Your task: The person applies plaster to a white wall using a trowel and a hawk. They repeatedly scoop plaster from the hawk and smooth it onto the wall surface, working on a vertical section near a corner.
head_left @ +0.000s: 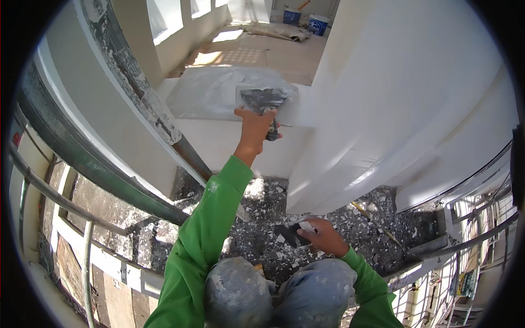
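My left hand reaches forward over the white ledge, closed round the handle of a putty knife. The knife's wide, dark, smeared blade lies against the top of the ledge, on a greyish, damp-looking coat. Lower down, my right hand is beside my right knee. Its fingers pinch a dark, flat scraper blade with a dab of white putty near the thumb. Most of that scraper's grip is hidden by the fingers.
Putty-spattered dark boards lie beneath. A curved white wall stands on the right, a spattered metal post on the left. Scaffold rails run along both sides. Beyond the ledge, brown sheeting and blue buckets sit on the floor.
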Available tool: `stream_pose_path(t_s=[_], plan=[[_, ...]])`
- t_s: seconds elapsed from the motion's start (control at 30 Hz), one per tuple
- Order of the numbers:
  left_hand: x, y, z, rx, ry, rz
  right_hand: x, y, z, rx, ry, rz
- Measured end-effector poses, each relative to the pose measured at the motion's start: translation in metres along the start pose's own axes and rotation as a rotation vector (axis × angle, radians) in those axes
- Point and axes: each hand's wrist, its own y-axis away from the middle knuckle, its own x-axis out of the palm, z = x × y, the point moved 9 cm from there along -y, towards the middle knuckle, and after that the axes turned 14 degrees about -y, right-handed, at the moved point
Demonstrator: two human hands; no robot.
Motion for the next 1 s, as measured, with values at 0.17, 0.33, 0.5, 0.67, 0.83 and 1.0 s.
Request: stream_pose_path(t_s=[0.17,0.33,0.5,0.67,0.83,1.0], plan=[[-0.002,0.007,0.005,0.073,-0.224,0.063,-0.013,-0.015,0.109,-0.326,0.147,-0.141],[-0.033,-0.005,0.008,0.412,-0.649,-0.064,-0.004,-0.079,0.226,-0.794,0.66,-0.431],[-0.018,0.078,-0.001,0.329,-0.67,0.046,-0.016,-0.198,0.191,-0.613,1.084,-0.6],[-0.039,0.198,-0.007,0.002,-0.7,0.355,-0.028,-0.283,0.148,-0.348,0.993,-0.525],[-0.052,0.251,-0.028,0.215,-0.709,0.555,-0.006,-0.271,0.153,-0.248,0.96,-0.276],[-0.044,0.271,-0.035,0.461,-1.227,0.725,0.015,-0.118,0.225,-0.783,0.887,-0.475]])
